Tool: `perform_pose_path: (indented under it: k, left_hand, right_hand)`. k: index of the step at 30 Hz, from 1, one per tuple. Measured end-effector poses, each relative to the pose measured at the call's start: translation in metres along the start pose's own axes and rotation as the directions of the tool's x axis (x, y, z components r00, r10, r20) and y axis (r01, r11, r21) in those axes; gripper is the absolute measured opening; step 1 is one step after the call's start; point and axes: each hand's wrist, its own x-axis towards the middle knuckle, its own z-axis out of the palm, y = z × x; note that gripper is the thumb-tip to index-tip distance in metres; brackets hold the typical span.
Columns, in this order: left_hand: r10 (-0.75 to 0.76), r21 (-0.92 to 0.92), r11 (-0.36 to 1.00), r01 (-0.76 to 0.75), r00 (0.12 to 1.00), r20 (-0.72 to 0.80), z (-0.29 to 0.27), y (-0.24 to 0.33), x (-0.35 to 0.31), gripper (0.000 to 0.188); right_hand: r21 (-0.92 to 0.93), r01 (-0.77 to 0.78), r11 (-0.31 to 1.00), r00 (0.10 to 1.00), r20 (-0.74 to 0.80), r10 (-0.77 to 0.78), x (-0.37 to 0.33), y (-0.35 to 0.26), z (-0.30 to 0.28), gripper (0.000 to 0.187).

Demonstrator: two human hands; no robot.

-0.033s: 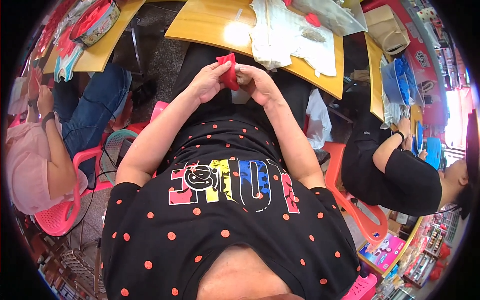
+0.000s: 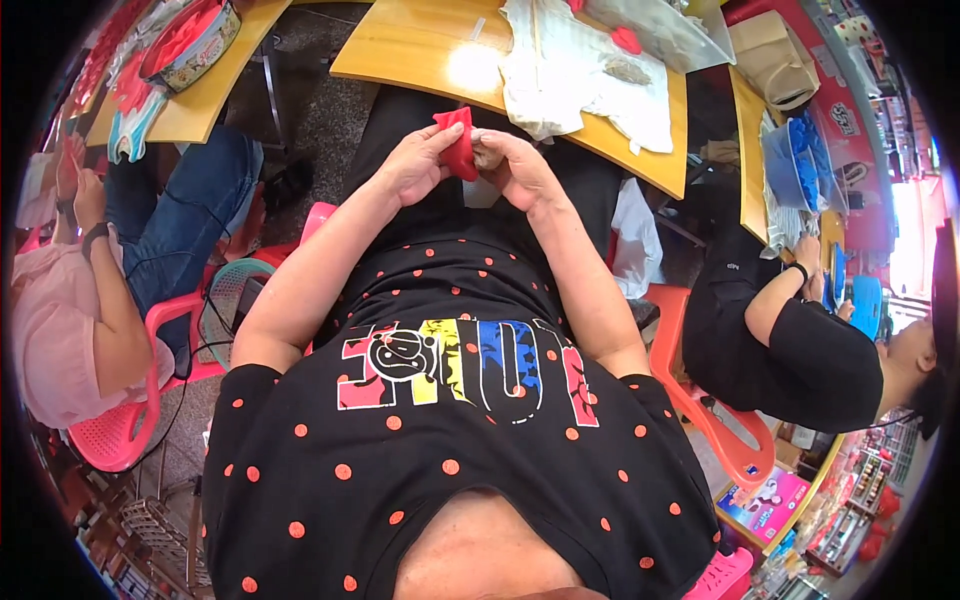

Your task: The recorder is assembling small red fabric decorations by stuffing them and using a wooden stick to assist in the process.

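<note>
A small piece of folded red cloth is held up over my lap, just short of the table's near edge. My left hand grips it from the left, thumb on top and fingers underneath. My right hand is closed, its bent fingers against the cloth's right edge. What those fingertips pinch is too small to make out. On the table ahead lies a rumpled white cloth, with a small red piece and a greyish bundle on it.
A wooden table stands in front, with a clear plastic bin at its far right. A person in pink sits at left, another in black at right. A blue tub and a patterned tin stand on side tables.
</note>
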Motion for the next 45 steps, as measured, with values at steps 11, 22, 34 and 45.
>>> perform_pose_path:
  k: [11, 22, 34, 45]
  left_hand:
    - [0.034, 0.050, 0.998, -0.032, 0.999, -0.024, 0.001, 0.001, -0.003, 0.026]
    - [-0.067, 0.128, 0.989, 0.069, 0.998, -0.015, 0.002, -0.001, -0.002, 0.027]
    - [0.054, 0.042, 0.998, -0.053, 0.998, -0.030, -0.001, -0.004, 0.002, 0.029]
    - [0.045, 0.223, 0.974, -0.046, 0.999, 0.012, 0.009, -0.008, -0.002, 0.034]
  right_hand:
    - [-0.418, 0.351, 0.838, 0.913, -0.045, -0.405, 0.003, 0.010, 0.004, 0.011]
    - [-0.610, 0.342, 0.715, 0.874, -0.074, -0.481, 0.001, 0.012, 0.007, 0.022]
    - [-0.197, 0.374, 0.906, 0.908, -0.122, -0.401, -0.003, 0.015, 0.011, 0.020]
    - [-0.397, 0.337, 0.854, 0.935, 0.031, -0.354, 0.000, 0.010, -0.005, 0.020]
